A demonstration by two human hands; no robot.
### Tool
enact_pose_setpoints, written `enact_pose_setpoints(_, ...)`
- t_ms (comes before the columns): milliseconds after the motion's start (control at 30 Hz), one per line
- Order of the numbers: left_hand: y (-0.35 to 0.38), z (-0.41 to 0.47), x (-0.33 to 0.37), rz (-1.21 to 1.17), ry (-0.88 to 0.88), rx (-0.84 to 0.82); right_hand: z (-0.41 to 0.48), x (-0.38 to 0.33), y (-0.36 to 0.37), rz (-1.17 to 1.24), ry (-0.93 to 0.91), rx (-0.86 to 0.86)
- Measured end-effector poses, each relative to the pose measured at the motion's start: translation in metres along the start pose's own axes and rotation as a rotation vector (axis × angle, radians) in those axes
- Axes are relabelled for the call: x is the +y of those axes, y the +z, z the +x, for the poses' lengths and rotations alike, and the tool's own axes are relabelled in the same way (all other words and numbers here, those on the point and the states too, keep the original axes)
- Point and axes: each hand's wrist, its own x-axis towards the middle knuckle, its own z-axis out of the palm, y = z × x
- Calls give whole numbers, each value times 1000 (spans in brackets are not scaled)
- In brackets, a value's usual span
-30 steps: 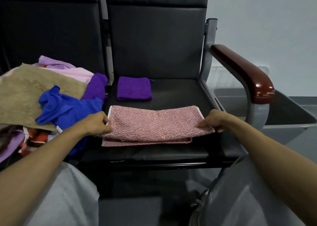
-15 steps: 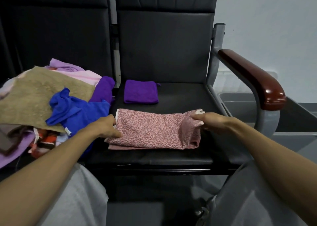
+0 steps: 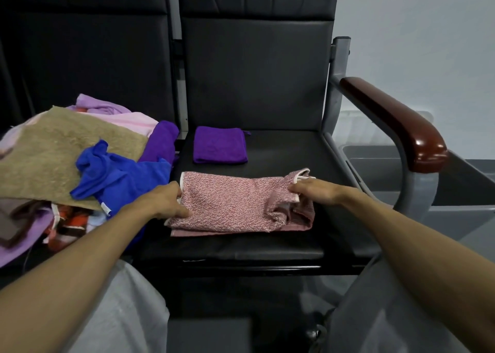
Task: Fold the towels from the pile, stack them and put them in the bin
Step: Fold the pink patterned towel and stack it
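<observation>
Where the pile [image 3: 53,149] lies: neighbouring seat at 9 o'clock; blue towel [image 3: 120,176] spills toward the left hand.
Purple towel [image 3: 219,145]: folded flat, at 12 o'clock of the pink towel, apart from it.
Armrest [image 3: 396,122]: stands between seat and bin [image 3: 471,184] at 3 o'clock.
Seat [image 3: 289,151]: dark cushion shows from 1 to 3 o'clock of the pink towel; front edge at 6 o'clock.
Pink towel [image 3: 230,205]: near the seat front, right end bunched.
Left hand [image 3: 166,202]: fingers curled, gripping the towel's left edge.
Right hand [image 3: 318,192]: fingertips pinching the white-trimmed right end.
</observation>
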Motion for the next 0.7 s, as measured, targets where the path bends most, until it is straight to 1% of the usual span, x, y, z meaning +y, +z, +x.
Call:
enact_pose_setpoints(67,1,0,-1,9,-2,6,-2,2,-2,-89,20,-13)
enact_pose_setpoints(133,1,1,-2,22,-3,3,-6,5,-6,-200,81,-37)
enact_pose_setpoints(267,0,0,2,33,-5,-3,-16,13,-23,-351,207,-143)
enact_pose_setpoints(333,0,-1,3,43,-16,0,-21,22,-34,-404,297,-124)
enact_pose_setpoints(367,-1,-2,4,44,-30,-4,-24,26,-38,-405,343,-104)
enact_pose_setpoints(433,-3,-2,5,48,-58,-18,-26,32,-38,-309,428,-57)
enact_pose_setpoints(567,-2,-1,9,39,-78,1,-22,34,-29,-82,467,119)
enact_pose_setpoints(633,-1,-2,13,13,-80,8,-19,32,-25,-62,473,154)
enact_pose_setpoints(700,0,-4,17,15,-81,0,-16,30,-21,-94,468,171)
